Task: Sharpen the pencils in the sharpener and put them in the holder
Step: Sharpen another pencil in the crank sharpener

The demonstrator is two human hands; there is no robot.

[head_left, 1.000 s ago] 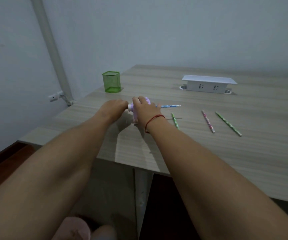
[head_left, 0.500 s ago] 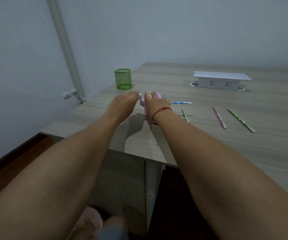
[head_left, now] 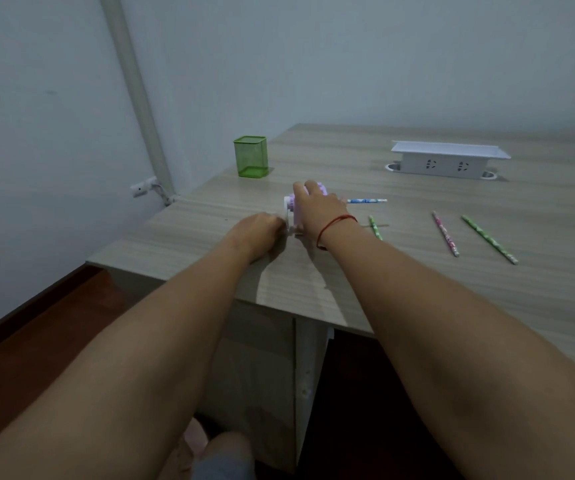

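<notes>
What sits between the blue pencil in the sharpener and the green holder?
Only the sharpener itself and the right hand holding it, both left of the blue pencil. Beyond them there is bare table up to the green holder.

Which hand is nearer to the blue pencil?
Right. The right hand grips the sharpener that the blue pencil sticks out of; the left hand is on the sharpener's opposite side, at the crank.

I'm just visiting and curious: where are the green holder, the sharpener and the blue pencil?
green holder point(head_left: 250, 157), head view, front wall
sharpener point(head_left: 294, 218), head view, left end of lilac body
blue pencil point(head_left: 365, 201), head view, middle of its shaft
</notes>
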